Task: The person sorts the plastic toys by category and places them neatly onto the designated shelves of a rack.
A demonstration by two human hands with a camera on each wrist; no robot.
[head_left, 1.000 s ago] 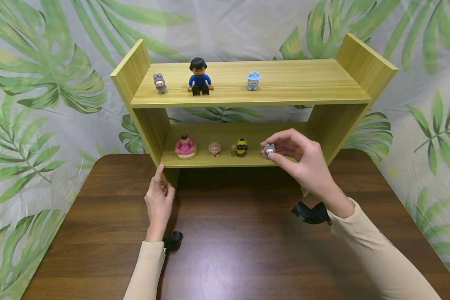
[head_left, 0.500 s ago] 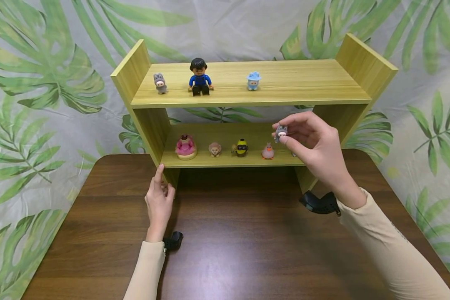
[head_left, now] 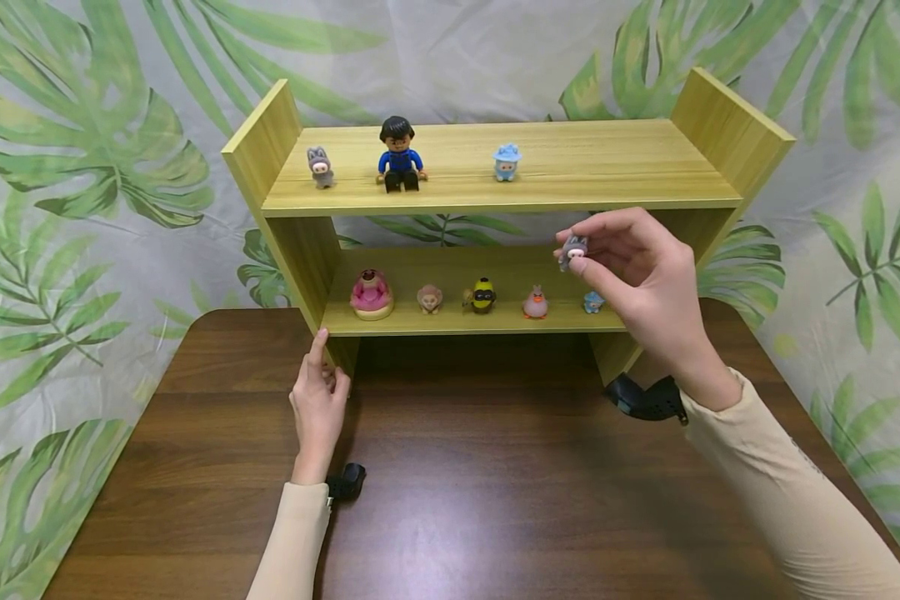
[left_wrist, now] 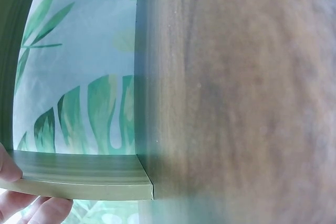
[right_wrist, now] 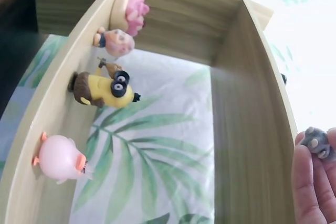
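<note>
In the head view my right hand (head_left: 648, 287) pinches a small grey, long-eared figurine (head_left: 573, 250) between thumb and fingertips. The figurine is held up in front of the two-tier wooden shelf (head_left: 450, 204), just under the upper board's front edge. It also shows at the right of the right wrist view as a grey toy (right_wrist: 315, 142). My left hand (head_left: 319, 408) grips the shelf's left leg panel, the index finger reaching up to the lower board's corner. In the left wrist view the panel's edge (left_wrist: 89, 190) lies between the thumb and the other fingers (left_wrist: 52, 209).
The lower board carries a pink bear (head_left: 371, 293), a light brown figure (head_left: 430, 298), a yellow minion (head_left: 483, 295), a pink duck (head_left: 536, 302) and a blue figure (head_left: 593, 302). Above sit a grey figure (head_left: 319, 167), a black-haired doll (head_left: 400, 154) and a blue-hatted figure (head_left: 506, 162).
My right hand has lifted the grey figurine up and to the right, away from the lower board. The pink duck and blue figure behind it have come into sight. My left hand has stayed put.
</note>
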